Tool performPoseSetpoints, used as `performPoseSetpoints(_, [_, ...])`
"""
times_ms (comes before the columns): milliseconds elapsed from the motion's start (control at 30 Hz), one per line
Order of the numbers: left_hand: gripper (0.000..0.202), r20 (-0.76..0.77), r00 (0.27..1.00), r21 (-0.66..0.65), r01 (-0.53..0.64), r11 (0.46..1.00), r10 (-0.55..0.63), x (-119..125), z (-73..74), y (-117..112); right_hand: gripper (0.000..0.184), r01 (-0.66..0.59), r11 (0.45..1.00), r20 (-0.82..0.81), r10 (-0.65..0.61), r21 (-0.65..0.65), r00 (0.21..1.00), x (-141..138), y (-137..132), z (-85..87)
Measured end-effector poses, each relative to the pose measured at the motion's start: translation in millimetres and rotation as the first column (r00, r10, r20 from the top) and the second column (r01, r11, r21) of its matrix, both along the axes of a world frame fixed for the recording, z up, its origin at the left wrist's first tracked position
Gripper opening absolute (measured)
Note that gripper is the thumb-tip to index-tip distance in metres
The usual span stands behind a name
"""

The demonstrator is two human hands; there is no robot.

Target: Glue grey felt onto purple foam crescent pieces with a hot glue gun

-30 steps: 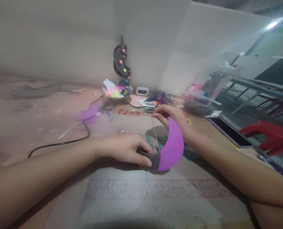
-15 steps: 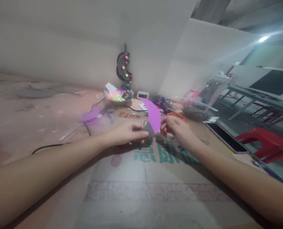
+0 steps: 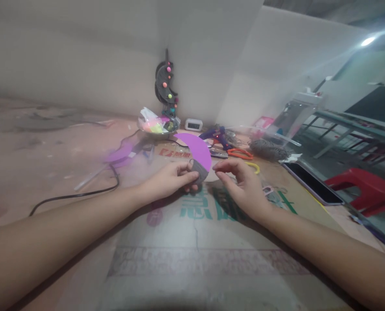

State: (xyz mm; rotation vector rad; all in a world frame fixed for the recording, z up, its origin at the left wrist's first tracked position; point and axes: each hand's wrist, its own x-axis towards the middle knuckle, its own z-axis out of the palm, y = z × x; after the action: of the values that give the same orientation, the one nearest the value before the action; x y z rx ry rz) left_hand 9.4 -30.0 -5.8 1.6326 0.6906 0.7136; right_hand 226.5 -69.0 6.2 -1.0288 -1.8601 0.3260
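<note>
A purple crescent-shaped piece of card [image 3: 197,149] stands up from my left hand [image 3: 176,177]. Grey yarn [image 3: 199,170] is wound round its lower end, where my left thumb and fingers pinch it. Just right of the crescent, my right hand [image 3: 244,183] is raised with its fingers curled and the thumb and index tips close together. Whether a thin strand runs between those fingertips is too fine to make out. Beneath both hands lies a brown cardboard sheet [image 3: 166,259] with green and red print.
Behind are a grey crescent ornament with coloured balls [image 3: 163,84], a bowl [image 3: 160,133], a small digital clock [image 3: 193,125] and a blue glue gun [image 3: 216,136]. Orange-handled scissors [image 3: 240,154], a grey yarn bundle [image 3: 266,149] and a phone [image 3: 312,183] lie rightward. A black cable [image 3: 78,196] crosses the left.
The crescent has shifted left and tilted further left in my left hand. My right hand has turned and its fingers have loosened from a tighter curl, uncovering yellow scissor handles.
</note>
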Motion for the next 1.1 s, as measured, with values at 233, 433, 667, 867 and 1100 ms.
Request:
performPoseSetpoints(233, [0.024, 0.037, 0.999, -0.036, -0.034, 0.999, 0.035, 1.7, 2.2, 0.1, 0.018, -0.07, 0.967, 0.131, 0.038, 0.245, 0.991, -1.2, -8.3, 6.2])
performPoseSetpoints(433, [0.024, 0.009, 0.999, -0.024, -0.042, 0.999, 0.042, 1.5, 3.3, -1.0, 0.018, -0.021, 0.964, 0.159, -0.023, 0.266, 0.987, -1.5, -10.0, 6.1])
performPoseSetpoints(667, [0.024, 0.009, 0.999, -0.008, -0.043, 0.999, 0.043, 1.4, -0.6, 1.0, 0.018, -0.025, 0.964, 0.175, -0.022, 0.266, 0.984, -0.1, -7.3, 3.8])
performPoseSetpoints(867, [0.025, -0.009, 0.999, 0.008, -0.037, 0.999, 0.037, 0.8, 1.3, -0.5, 0.018, -0.034, 0.958, 0.195, -0.023, 0.284, 0.981, -0.9, -7.4, 5.1])
performPoseSetpoints(1100, [0.024, -0.022, 0.999, 0.016, -0.04, 0.999, 0.041, 1.5, 3.8, -1.6, 0.017, -0.044, 0.954, 0.209, -0.02, 0.298, 0.978, -1.5, -5.6, 3.6])
